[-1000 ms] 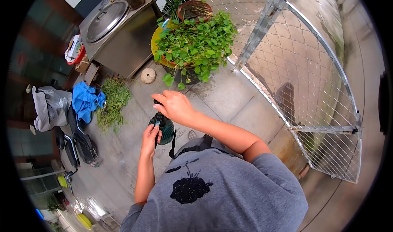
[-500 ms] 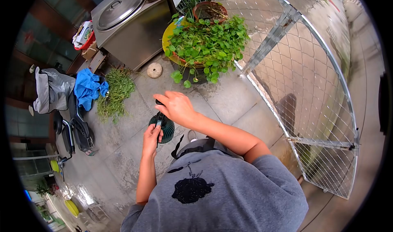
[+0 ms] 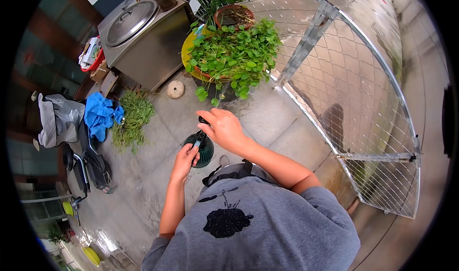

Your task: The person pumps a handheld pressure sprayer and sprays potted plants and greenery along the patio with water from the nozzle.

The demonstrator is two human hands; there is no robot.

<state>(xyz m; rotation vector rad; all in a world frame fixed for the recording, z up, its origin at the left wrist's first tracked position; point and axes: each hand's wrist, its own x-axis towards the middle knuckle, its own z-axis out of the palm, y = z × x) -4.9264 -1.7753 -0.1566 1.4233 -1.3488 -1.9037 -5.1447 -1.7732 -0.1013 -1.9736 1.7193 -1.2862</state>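
A slim black tool with a grey middle (image 3: 197,143) is held upright between my hands, its exact kind unclear. My left hand (image 3: 184,162) is closed round its lower part. My right hand (image 3: 224,128) curls at the top, with thumb and fingers about its rounded black end (image 3: 204,121). Behind and below the tool shows a dark green ribbed round thing (image 3: 207,154), like a coil or a ribbed pot, partly covered by my hands. I cannot tell whether the tool is joined to it.
Potted leafy plants (image 3: 234,55) stand ahead beside a wire mesh gate (image 3: 363,79). Further left are a steel stove with a lid (image 3: 131,22), a round stone (image 3: 175,89), a heap of cut greens (image 3: 131,118), a blue cloth (image 3: 100,115) and a parked scooter (image 3: 93,158).
My hands and the black tool have shifted right in view, while the surroundings moved slightly left. The hold of both hands looks much the same.
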